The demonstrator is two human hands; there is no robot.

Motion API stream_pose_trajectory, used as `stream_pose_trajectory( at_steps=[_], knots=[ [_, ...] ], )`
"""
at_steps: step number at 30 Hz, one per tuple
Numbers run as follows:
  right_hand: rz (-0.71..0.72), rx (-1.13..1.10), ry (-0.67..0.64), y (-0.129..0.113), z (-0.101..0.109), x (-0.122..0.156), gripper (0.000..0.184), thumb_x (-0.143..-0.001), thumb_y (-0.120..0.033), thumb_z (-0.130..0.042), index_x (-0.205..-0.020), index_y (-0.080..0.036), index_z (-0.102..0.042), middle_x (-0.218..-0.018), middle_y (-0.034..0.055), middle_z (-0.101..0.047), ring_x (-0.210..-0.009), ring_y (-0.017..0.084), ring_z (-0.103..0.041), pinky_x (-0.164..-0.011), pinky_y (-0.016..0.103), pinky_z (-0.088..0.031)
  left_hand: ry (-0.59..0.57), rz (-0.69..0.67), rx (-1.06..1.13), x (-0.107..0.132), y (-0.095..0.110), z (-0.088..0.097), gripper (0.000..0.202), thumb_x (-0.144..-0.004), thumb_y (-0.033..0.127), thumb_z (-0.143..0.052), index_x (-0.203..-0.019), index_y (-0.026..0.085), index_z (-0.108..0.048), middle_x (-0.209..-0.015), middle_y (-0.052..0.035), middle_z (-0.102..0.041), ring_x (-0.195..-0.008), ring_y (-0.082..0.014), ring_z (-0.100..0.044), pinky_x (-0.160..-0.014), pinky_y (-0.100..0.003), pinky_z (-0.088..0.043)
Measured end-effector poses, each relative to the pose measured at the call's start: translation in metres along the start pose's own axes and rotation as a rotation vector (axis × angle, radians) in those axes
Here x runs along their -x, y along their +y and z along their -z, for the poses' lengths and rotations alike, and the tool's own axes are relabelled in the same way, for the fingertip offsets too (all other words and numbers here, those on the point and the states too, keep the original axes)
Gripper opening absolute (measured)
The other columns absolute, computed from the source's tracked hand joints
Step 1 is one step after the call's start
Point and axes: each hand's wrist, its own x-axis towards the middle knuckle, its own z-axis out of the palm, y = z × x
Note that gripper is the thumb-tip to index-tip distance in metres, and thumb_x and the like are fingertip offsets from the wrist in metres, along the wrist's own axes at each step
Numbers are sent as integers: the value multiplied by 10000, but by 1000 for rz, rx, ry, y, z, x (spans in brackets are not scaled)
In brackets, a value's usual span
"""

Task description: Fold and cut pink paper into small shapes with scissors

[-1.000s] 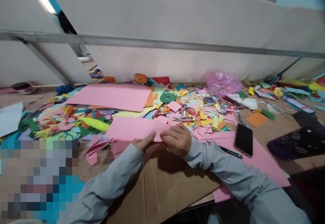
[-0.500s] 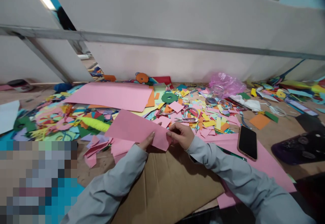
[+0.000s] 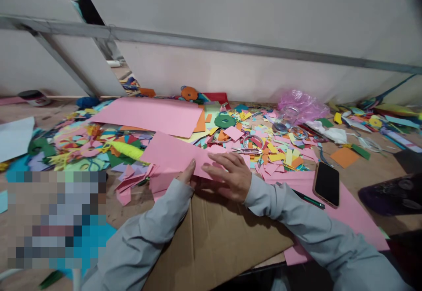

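A pink rectangular piece of paper (image 3: 169,152) is held up over a sheet of brown cardboard (image 3: 217,242). My left hand (image 3: 186,176) is closed on its lower edge, thumb on top and the other fingers hidden beneath. Across the right part of the paper lies my right hand (image 3: 232,174), its fingers stretched out and slightly apart, touching the surface. Just beyond that hand a small pair of thread snips (image 3: 249,151) rests on the scraps, beside a roll of tape (image 3: 253,141). Folded pink paper pieces (image 3: 161,181) lie left of my left hand.
A large pink sheet (image 3: 148,115) lies behind, among heaped coloured scraps (image 3: 283,150). To the right are a phone (image 3: 326,184), a dark pen-like tool (image 3: 308,198) and a pink plastic bag (image 3: 301,105). A white panel wall (image 3: 231,67) bounds the back.
My right hand has gone from pinching the paper's right corner to lying across it with fingers extended. My left hand keeps its hold. The view has shifted slightly.
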Motion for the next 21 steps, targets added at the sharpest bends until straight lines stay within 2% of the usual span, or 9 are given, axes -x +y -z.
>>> stream_pose_trajectory(
  at_steps=[3,5,7,11,14,17,21],
  knots=[
    [-28,52,69,0,-4,3,435,-871,-189,-569,-1268,-364,-570,-1358,-9,-570,-1213,203,-501,-1072,421,-290,-83,87,135,-4,-1,2,569,-694,587,-694,-1102,192,-667,-1023,-96,-724,-1024,-313,-662,-861,-443,-557],
    [-94,-31,110,3,-2,3,305,-899,-213,-546,-1152,-342,-657,-1199,-8,-681,-1092,190,-576,-997,394,-357,-94,75,136,-8,-3,6,575,-643,578,-745,-1063,191,-676,-1031,-100,-725,-1052,-325,-647,-869,-445,-545],
    [-196,-208,136,7,1,2,227,-915,-275,-534,-1056,-296,-711,-1023,16,-742,-945,181,-626,-895,364,-427,-97,56,109,-14,-4,10,573,-609,597,-761,-1030,217,-678,-1033,-93,-727,-1071,-329,-636,-849,-442,-540],
    [-533,-733,232,14,-1,-1,265,-869,-421,-581,-967,-234,-739,-912,37,-738,-819,173,-651,-761,317,-501,-88,-35,80,-20,-3,17,676,-499,525,-854,-1103,339,-614,-1039,-26,-718,-1005,-260,-666,-724,-341,-545],
    [-724,-1042,269,20,-10,-2,343,-751,-509,-681,-892,-202,-742,-816,26,-712,-741,169,-639,-710,310,-514,-19,-88,34,-20,0,19,755,-484,426,-890,-1163,345,-570,-956,0,-710,-825,-190,-698,-675,-290,-545],
    [-822,-1199,269,24,-15,-3,397,-655,-531,-750,-840,-179,-737,-701,5,-663,-619,131,-585,-623,277,-497,47,-145,20,-16,3,18,748,-513,375,-890,-1183,280,-570,-869,5,-711,-711,-157,-690,-672,-284,-550],
    [-880,-1252,274,23,-15,-3,433,-589,-520,-793,-832,-166,-736,-661,-5,-648,-582,110,-555,-602,258,-484,111,-189,21,-13,3,16,632,-549,344,-881,-1108,220,-614,-789,14,-727,-637,-143,-677,-682,-296,-563]
  ],
)
